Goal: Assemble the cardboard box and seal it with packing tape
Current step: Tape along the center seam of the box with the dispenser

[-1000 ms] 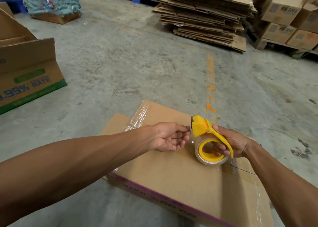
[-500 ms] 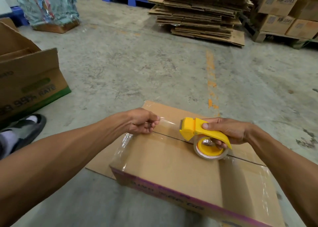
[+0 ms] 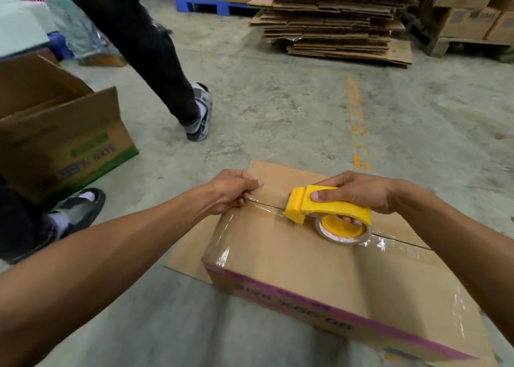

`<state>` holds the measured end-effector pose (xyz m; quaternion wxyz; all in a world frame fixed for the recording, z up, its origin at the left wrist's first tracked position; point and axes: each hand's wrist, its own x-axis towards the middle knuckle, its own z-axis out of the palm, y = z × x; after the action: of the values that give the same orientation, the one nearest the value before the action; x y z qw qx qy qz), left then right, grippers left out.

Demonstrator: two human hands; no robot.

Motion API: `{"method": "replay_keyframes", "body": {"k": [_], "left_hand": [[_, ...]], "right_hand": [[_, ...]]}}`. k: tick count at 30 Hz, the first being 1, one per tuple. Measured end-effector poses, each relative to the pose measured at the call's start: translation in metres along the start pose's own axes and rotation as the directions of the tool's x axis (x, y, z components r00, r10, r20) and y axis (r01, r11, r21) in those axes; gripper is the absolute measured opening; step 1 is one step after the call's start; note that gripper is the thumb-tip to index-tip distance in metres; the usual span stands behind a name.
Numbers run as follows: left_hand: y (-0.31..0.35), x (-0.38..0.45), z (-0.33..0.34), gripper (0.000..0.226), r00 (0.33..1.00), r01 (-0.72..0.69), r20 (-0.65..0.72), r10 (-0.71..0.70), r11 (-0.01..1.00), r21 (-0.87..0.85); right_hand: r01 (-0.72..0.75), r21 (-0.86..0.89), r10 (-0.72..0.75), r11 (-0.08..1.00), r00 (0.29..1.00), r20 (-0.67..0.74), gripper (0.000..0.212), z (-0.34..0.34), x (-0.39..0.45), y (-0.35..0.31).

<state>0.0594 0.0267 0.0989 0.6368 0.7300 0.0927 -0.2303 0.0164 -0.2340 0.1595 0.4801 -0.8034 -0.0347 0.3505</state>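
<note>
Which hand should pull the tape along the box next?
The right hand. It already grips the yellow tape dispenser on the box's seam, while the left hand pins the tape end at the far edge.

Two bare forearms, no sleeves in view. Left hand (image 3: 232,190): no rings, no glove, no watch at wrist. Right hand (image 3: 358,191): same, bare; short, unpainted thumbnail. Fingers (image 3: 347,220) ungloved, partly hidden.
</note>
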Motion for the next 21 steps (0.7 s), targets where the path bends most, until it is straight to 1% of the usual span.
{"method": "replay_keyframes", "body": {"k": [4,5,7,9,12,15,18,21], "left_hand": [[0.002,-0.001,-0.007,0.022,0.990,-0.113,-0.074,0.120,0.990,0.088],[0.003,-0.001,-0.010,0.020,0.987,-0.131,-0.079,0.139,0.987,0.098],[0.003,-0.002,-0.013,0.019,0.985,-0.146,-0.083,0.153,0.985,0.090],[0.003,-0.002,-0.015,0.018,0.988,-0.126,-0.085,0.132,0.989,0.072],[0.004,-0.005,-0.014,0.015,0.995,-0.067,-0.074,0.070,0.997,0.043],[0.008,-0.007,-0.015,0.012,0.996,-0.048,-0.071,0.048,0.999,0.001],[0.011,-0.007,-0.022,0.008,0.997,-0.030,-0.075,0.028,0.999,-0.025],[0.014,-0.007,-0.034,0.010,0.996,-0.006,-0.089,0.007,1.000,0.009]], "right_hand": [[0.001,0.011,-0.001,1.000,1.000,-0.005,0.032,-0.001,-0.005,-0.012],[0.006,0.011,-0.005,1.000,1.000,-0.013,0.031,-0.002,-0.007,-0.015],[0.028,-0.005,-0.028,1.000,1.000,-0.015,0.038,-0.006,-0.009,-0.020],[0.034,-0.032,-0.035,0.999,0.999,-0.020,0.038,-0.008,-0.012,-0.024],[0.040,-0.090,-0.046,0.995,0.997,-0.065,0.030,-0.007,-0.012,-0.026],[0.042,-0.143,-0.059,0.989,0.992,-0.114,0.033,-0.006,-0.009,-0.028],[0.051,-0.065,-0.055,0.997,0.997,-0.056,0.042,-0.002,-0.008,-0.031],[0.047,-0.023,-0.047,0.999,0.999,-0.012,0.046,0.005,-0.007,-0.034]]}}
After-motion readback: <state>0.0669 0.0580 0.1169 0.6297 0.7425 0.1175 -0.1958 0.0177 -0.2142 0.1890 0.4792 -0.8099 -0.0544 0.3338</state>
